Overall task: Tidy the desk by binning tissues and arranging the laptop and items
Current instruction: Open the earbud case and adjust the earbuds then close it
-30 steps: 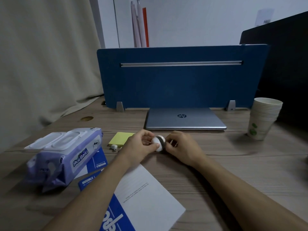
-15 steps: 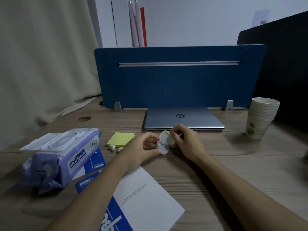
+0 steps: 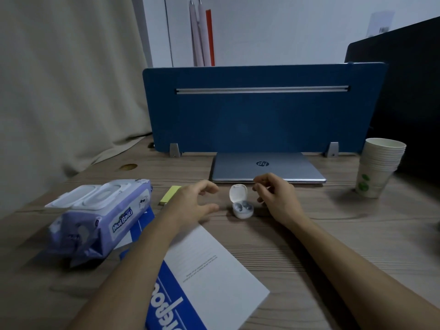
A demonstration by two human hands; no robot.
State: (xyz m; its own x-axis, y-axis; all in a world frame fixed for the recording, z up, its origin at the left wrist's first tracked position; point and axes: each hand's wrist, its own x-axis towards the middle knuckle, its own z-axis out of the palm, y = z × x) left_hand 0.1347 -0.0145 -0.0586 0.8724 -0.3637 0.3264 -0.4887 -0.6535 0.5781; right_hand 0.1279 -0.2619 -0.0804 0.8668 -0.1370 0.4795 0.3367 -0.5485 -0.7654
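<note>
Dim, bluish indoor light, soft and even.

Faint shadows sit under the wipes pack (image 3: 100, 217) and paper cups (image 3: 378, 170) on the worktop (image 3: 333, 234); straight edges bow outward (wide-angle lens), the right side is near-black, and detail looks slightly soft.

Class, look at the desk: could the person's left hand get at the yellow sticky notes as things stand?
Probably yes. The left hand hangs open and empty right beside the sticky notes, which lie flat on the desk with nothing on top; the wipes pack sits off to the side.
</note>
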